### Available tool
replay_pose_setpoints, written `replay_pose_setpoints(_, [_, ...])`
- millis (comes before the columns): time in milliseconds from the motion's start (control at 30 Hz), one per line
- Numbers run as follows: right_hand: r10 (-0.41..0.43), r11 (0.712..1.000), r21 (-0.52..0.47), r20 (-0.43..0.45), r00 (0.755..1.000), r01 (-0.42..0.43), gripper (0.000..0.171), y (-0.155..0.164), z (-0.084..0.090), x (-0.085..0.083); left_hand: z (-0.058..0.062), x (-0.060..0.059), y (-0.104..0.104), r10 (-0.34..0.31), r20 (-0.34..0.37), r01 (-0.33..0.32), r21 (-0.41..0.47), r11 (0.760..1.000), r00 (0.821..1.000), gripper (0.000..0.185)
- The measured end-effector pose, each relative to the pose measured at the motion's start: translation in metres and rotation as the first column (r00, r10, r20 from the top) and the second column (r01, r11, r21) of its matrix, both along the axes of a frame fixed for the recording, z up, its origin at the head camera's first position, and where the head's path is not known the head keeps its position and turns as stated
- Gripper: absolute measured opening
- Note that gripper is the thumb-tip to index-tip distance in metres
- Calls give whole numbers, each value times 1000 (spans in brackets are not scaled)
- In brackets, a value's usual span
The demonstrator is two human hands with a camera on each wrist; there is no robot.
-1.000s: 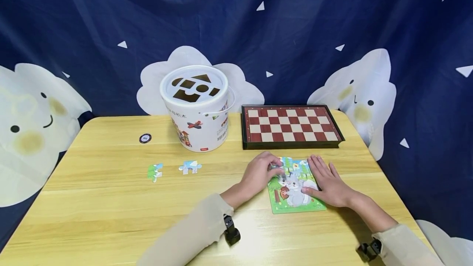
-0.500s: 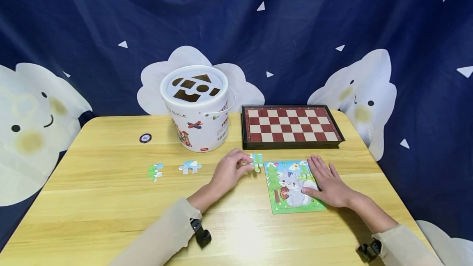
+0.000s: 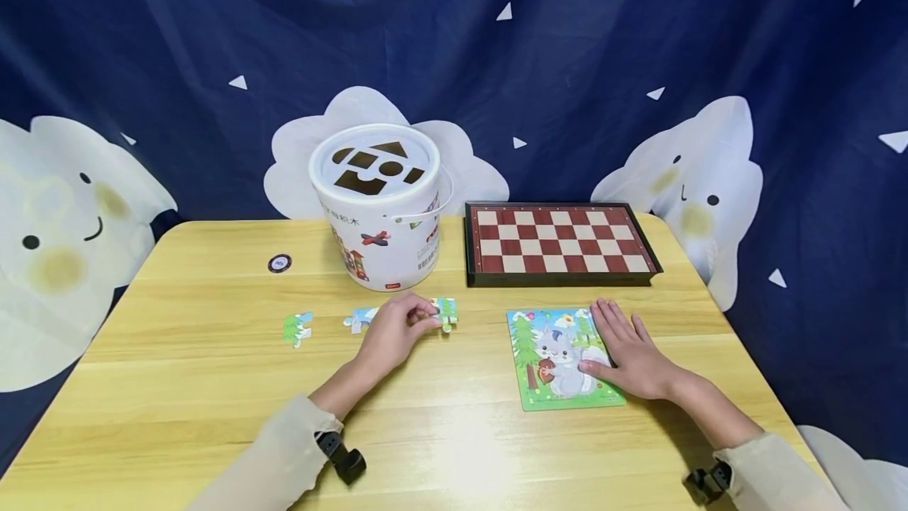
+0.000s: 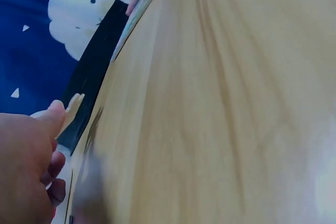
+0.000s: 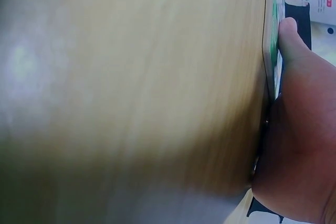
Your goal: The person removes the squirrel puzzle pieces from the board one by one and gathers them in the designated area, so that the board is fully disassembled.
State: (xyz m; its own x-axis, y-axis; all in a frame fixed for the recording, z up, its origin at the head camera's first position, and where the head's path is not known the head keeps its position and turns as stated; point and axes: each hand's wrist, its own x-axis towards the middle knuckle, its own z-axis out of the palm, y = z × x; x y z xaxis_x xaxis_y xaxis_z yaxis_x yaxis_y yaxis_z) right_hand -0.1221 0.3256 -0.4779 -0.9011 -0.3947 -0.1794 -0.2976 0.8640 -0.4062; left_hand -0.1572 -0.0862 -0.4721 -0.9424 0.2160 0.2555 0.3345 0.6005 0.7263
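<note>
Left hand (image 3: 393, 331) pinching colourful jigsaw piece (image 3: 446, 311), carried left off rabbit-picture puzzle board (image 3: 560, 357) toward loose blue-white piece (image 3: 359, 317) on counter, right hand (image 3: 627, 349) unmoved, fingers flat on board

In the head view the left hand (image 3: 392, 335) covers part of the puzzle piece (image 3: 446, 312) it pinches and the near end of a second piece (image 3: 360, 317) just behind it. The right hand (image 3: 627, 349) hides the right part of the puzzle board (image 3: 549, 361). Both sleeves run off the bottom edge. The print on the bucket (image 3: 379, 207) is too small to read. Both wrist views are blurred; the worktop (image 4: 220, 108) fills them, and each hand is cut off by the frame.
</note>
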Motion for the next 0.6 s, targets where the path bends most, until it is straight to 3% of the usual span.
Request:
replay_pose_setpoints(333, [17,1000,-20,-54,998,-18,99,0,-3,1,0,-1,-8,57,58,-50,-113,992,997,14])
replay_pose_setpoints(600, [14,999,-41,-40,999,-16,98,-6,10,5,0,-2,-7,58,48,-50,-164,985,997,16])
